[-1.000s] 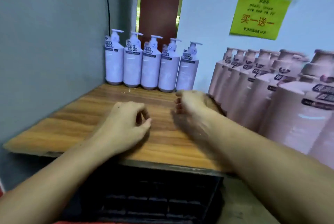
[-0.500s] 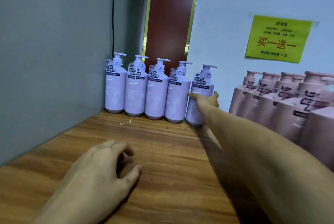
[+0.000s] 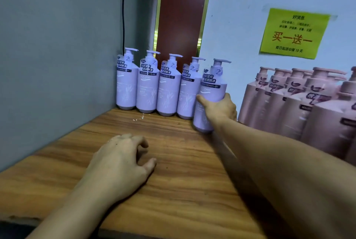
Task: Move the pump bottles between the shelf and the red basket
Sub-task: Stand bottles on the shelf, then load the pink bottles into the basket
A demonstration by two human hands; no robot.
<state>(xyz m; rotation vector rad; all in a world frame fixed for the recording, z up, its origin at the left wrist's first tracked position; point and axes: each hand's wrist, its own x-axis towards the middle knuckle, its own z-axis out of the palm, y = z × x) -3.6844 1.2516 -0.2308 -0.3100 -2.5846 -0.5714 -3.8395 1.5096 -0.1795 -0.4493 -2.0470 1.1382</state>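
Note:
Several lilac pump bottles stand in a row at the back of the wooden shelf (image 3: 173,161). My right hand (image 3: 219,109) grips the rightmost lilac bottle (image 3: 212,84) round its middle; that bottle sits a little forward of the row and tilts slightly. Its neighbour in the row (image 3: 187,92) stands upright behind it. My left hand (image 3: 123,161) rests on the shelf near the front with its fingers loosely curled and holds nothing. The red basket is not in view.
A block of pink pump bottles (image 3: 300,102) crowds the right side of the shelf. A grey wall (image 3: 57,65) closes the left. A yellow-green notice (image 3: 293,32) hangs on the back wall beside a dark red panel (image 3: 181,17).
My right hand reached the rightmost lilac bottle, closed round it and drew it slightly forward out of the row. The camera moved closer; the left hand stayed on the shelf.

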